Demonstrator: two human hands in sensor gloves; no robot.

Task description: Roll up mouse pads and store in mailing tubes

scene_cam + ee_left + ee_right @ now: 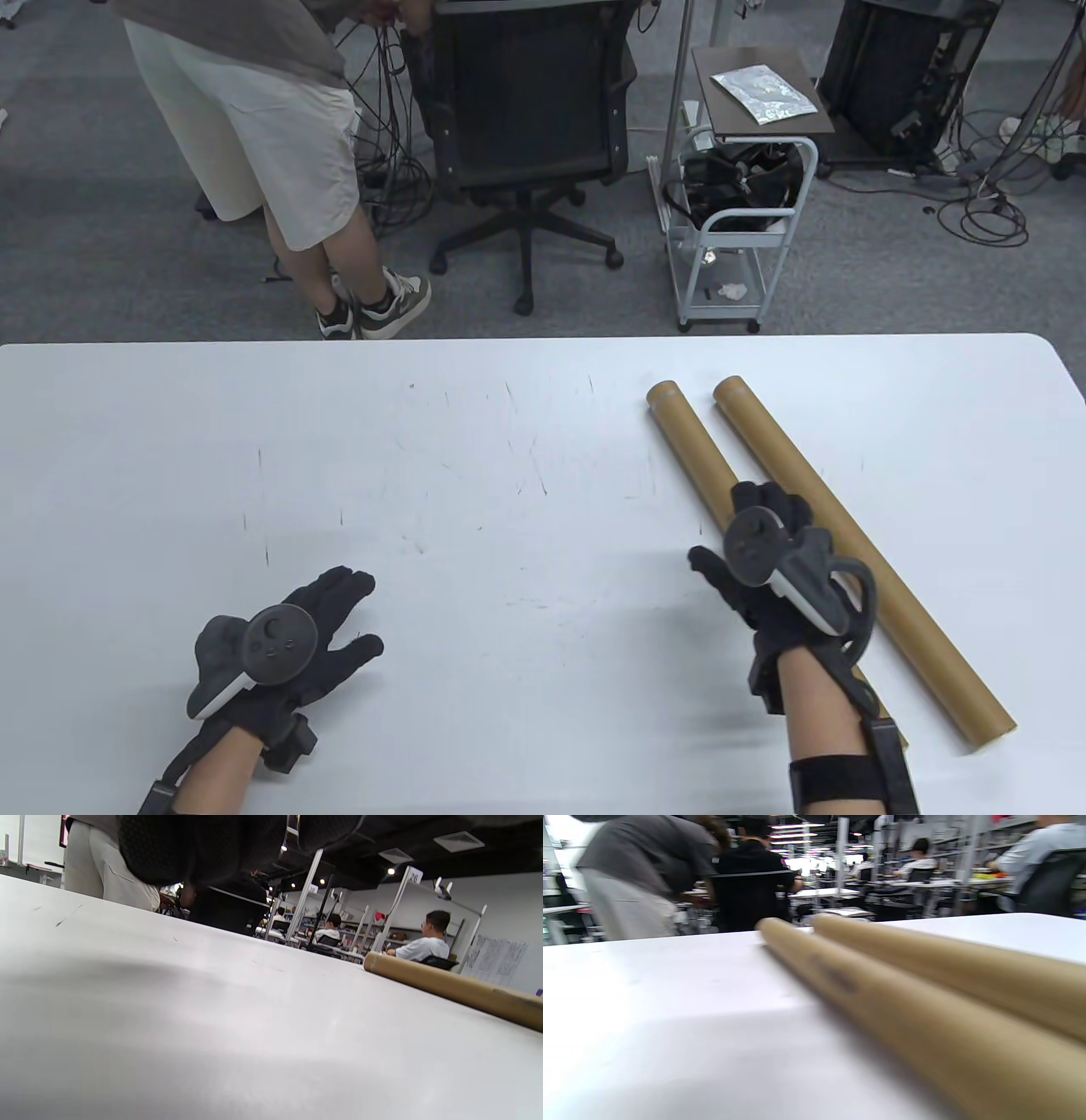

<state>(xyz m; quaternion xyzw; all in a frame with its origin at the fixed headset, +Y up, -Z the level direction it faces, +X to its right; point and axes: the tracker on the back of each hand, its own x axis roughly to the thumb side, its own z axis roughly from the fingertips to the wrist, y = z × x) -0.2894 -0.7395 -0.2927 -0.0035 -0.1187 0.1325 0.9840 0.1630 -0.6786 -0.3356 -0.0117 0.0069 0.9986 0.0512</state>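
Observation:
Two brown cardboard mailing tubes lie side by side on the white table [424, 475], running from the far middle toward the near right. The left tube [689, 441] passes under my right hand [759, 543]; the right tube [857, 552] lies free beside it. Both tubes show in the right wrist view [903, 1014], close below the camera. My right hand is over the left tube with fingers spread; whether it touches the tube is hidden. My left hand [327, 624] lies open and empty on the table at the near left. No mouse pad is in view.
Beyond the table's far edge a person [254, 144] stands at the left, with an office chair [530, 127] and a small trolley [734, 221] behind. One tube end shows in the left wrist view [424, 978].

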